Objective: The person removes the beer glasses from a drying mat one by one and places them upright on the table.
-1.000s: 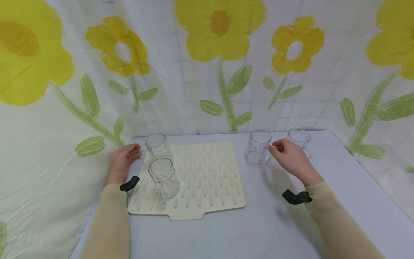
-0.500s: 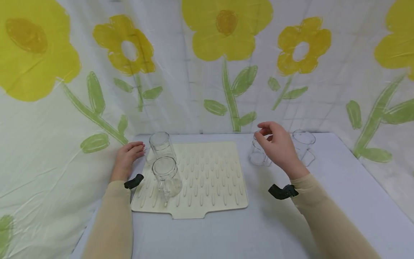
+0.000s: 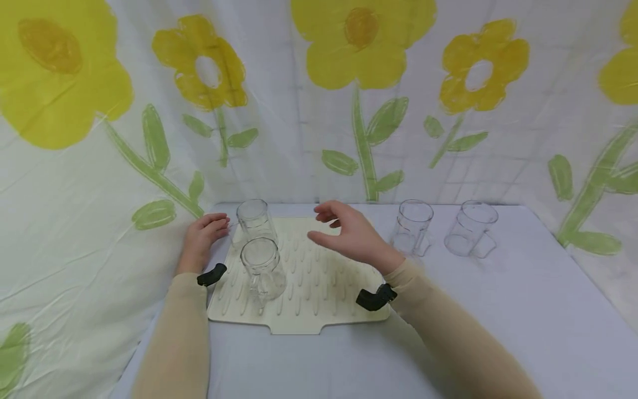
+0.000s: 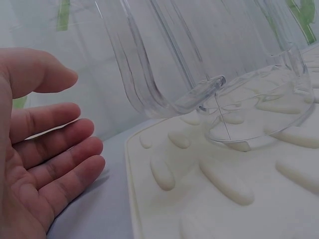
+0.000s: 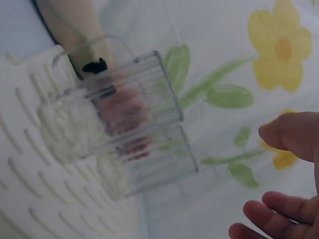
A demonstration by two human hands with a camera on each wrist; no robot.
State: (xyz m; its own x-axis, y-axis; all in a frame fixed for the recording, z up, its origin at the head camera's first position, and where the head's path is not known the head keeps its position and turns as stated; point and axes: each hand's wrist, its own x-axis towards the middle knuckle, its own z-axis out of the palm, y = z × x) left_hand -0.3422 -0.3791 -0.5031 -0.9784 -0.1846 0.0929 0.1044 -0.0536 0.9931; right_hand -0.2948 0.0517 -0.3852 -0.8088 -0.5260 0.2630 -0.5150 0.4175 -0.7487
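Two clear glass mugs stand on the left part of a cream ridged draining mat point(image 3: 309, 299), a back mug point(image 3: 255, 220) and a front mug point(image 3: 263, 270). My left hand point(image 3: 201, 237) rests beside the mat's left edge, close to the back mug, its fingers relaxed and holding nothing. In the left wrist view a mug's handle point(image 4: 144, 94) faces my loosely bent fingers, with a gap between. Over the mat's right half hovers my right hand point(image 3: 353, 234), thumb and fingers spread apart with nothing between them.
Two more clear mugs stand on the white table to the right of the mat, a nearer mug point(image 3: 412, 228) and a farther-right mug point(image 3: 469, 229), handles to the right. Behind the table hangs a white curtain point(image 3: 299, 138) printed with yellow flowers.
My right hand has moved left from the nearer right-hand mug, passing over its rim, to above the mat. The left hand and all the mugs stay in place; the head view has shifted slightly.
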